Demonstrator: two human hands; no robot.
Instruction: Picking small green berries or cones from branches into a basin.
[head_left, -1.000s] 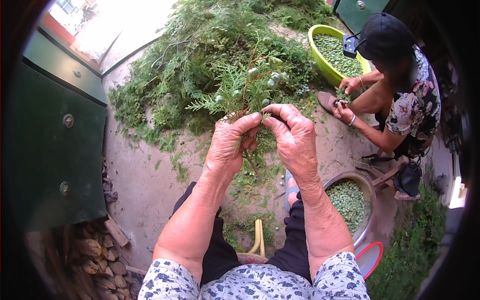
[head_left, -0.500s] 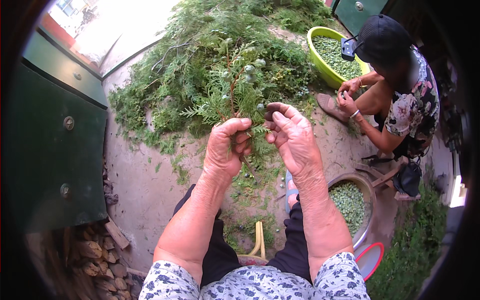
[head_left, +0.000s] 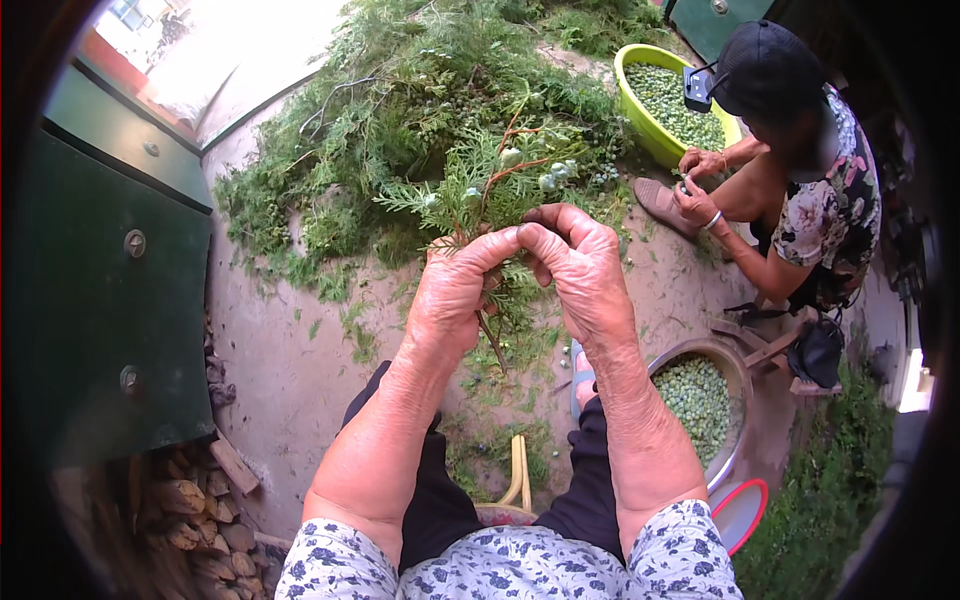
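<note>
- Left hand (head_left: 450, 288) holds a twig (head_left: 490, 185) tight (berries (head_left: 547, 182) still on it).
- Right hand (head_left: 590, 278) is beside it; cannot tell if it's pinching.
- Bowl (head_left: 741, 390) has loose berries (head_left: 692, 402); big green pile (head_left: 370, 150) left.

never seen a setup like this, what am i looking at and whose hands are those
No machine here: these are a person's bare hands, seen from a wide fisheye camera on their own head, looking down, so straight edges bend near the rim.

The left hand holds a green, feathery sprig with a reddish-brown stem. The right hand is close beside it; whether its fingers pinch anything is hidden.

A large heap of leafy green cuttings lies on the grey-brown ground. A yellow-green tub and a round, silver-rimmed basin hold small, round green pieces. Another person in a black cap is at right.
</note>
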